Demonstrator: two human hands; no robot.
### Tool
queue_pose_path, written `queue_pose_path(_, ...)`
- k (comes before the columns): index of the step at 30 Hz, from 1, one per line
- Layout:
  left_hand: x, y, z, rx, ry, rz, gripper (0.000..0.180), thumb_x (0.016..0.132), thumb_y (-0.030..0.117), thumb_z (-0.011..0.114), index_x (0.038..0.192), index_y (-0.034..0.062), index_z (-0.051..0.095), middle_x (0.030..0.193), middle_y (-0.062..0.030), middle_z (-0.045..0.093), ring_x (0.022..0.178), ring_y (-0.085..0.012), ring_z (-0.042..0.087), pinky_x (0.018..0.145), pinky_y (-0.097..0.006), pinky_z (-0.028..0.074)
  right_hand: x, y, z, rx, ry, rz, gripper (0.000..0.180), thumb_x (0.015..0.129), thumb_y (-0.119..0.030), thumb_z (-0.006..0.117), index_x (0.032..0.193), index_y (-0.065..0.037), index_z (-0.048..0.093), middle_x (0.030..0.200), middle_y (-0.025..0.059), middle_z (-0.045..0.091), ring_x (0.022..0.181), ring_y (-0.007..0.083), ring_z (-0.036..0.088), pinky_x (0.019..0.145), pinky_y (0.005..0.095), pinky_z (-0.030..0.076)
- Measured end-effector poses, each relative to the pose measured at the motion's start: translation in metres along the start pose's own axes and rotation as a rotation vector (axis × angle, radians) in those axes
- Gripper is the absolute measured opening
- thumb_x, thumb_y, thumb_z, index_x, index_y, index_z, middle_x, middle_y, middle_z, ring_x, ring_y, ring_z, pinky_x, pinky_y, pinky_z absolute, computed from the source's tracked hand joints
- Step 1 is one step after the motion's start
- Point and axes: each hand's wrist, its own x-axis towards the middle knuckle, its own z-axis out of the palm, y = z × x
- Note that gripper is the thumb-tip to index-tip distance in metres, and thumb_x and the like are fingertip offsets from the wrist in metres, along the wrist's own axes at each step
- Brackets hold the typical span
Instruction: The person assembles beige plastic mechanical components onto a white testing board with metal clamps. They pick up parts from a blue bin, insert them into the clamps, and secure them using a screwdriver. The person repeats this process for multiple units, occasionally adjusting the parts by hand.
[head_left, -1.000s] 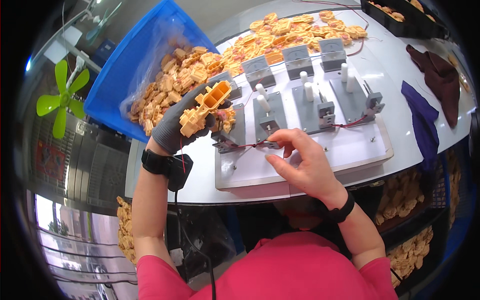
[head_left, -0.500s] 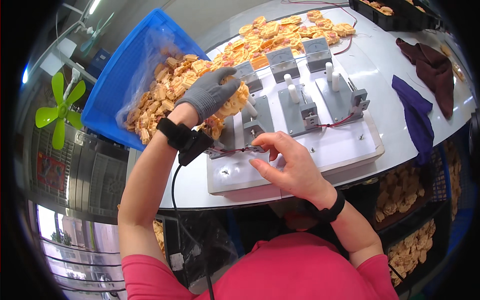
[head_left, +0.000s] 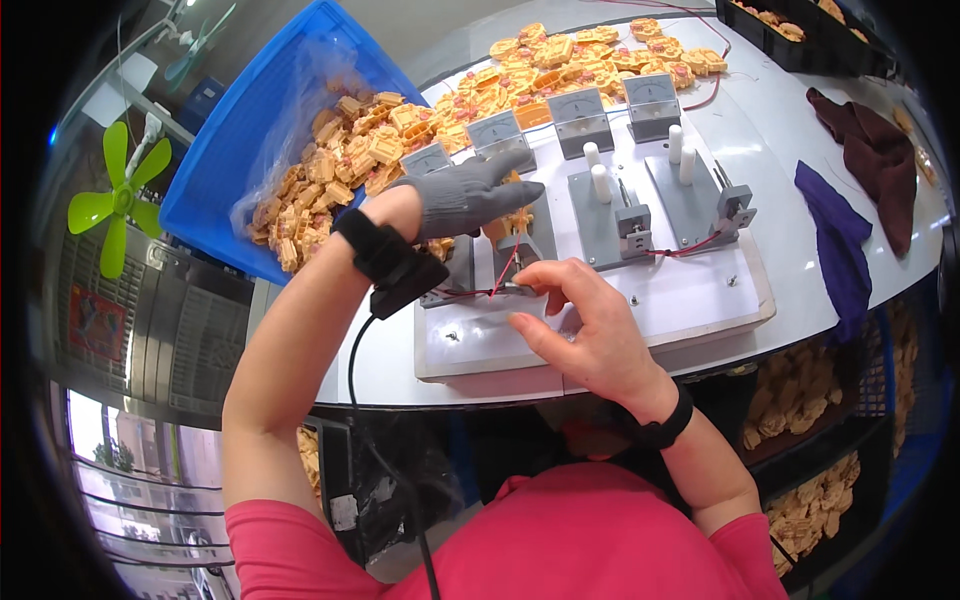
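My left hand (head_left: 468, 198), in a grey glove, reaches over one of the grey test fixtures. Its fingers are closed about a yellow plastic part (head_left: 512, 222), which sits at the fixture and is partly hidden by the glove. My bare right hand (head_left: 595, 325) is at the front of that same fixture, thumb and index finger apart. The index fingertip is beside a small metal block (head_left: 518, 288) with a thin red wire; I cannot tell whether they touch. Behind the fixture stands a panel meter (head_left: 497, 130).
More fixtures with white pegs (head_left: 600, 183) share the white board (head_left: 700, 300). A blue bin (head_left: 205, 200) of yellow parts stands left, and a heap of parts (head_left: 560, 65) lies behind. Purple cloth (head_left: 835, 240) and brown cloth (head_left: 870, 150) lie right. A black tray (head_left: 790, 50) is far right.
My left hand has moved right and slightly down, bringing the yellow plastic part over the fixture. My right hand has barely shifted. The whole view has tilted slightly.
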Motion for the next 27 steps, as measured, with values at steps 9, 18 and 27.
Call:
queue_pose_path(9, -0.099, -0.119, -0.024, -0.529, 0.421, -0.326, 0.073, 0.095, 0.052, 0.058, 0.152, 0.0124, 0.037, 0.146, -0.0103, 0.047, 0.117, -0.0196, 0.057, 0.093, -0.034, 0.048, -0.006, 0.008, 0.006, -0.159, 0.148, -0.083, 0.034, 0.084, -0.002, 0.070, 0.114, -0.003, 0.055, 0.107, 0.0116, 0.055, 0.090, 0.0229, 0.056, 0.082, 0.0336, 0.048)
queue_pose_path(18, -0.068, -0.266, 0.022, -0.248, 0.338, -0.537, 0.080, 0.090, 0.054, 0.057, 0.149, 0.0048, 0.039, 0.151, -0.0178, 0.043, 0.139, -0.0312, 0.043, 0.114, -0.038, 0.034, -0.004, -0.002, 0.013, -0.265, 0.024, 0.004, 0.014, 0.083, -0.001, 0.071, 0.092, -0.004, 0.061, 0.080, 0.0076, 0.060, 0.069, 0.0198, 0.058, 0.063, 0.0306, 0.046)
queue_pose_path(27, 0.047, -0.318, 0.014, 0.045, 0.511, -0.642, 0.079, 0.081, 0.045, 0.063, 0.149, 0.0126, 0.041, 0.157, -0.0174, 0.032, 0.143, -0.0314, 0.034, 0.116, -0.040, 0.033, -0.007, -0.004, 0.013, -0.284, 0.009, 0.178, 0.013, 0.081, 0.001, 0.072, 0.087, -0.004, 0.061, 0.079, 0.0062, 0.062, 0.067, 0.0154, 0.059, 0.061, 0.0259, 0.047)
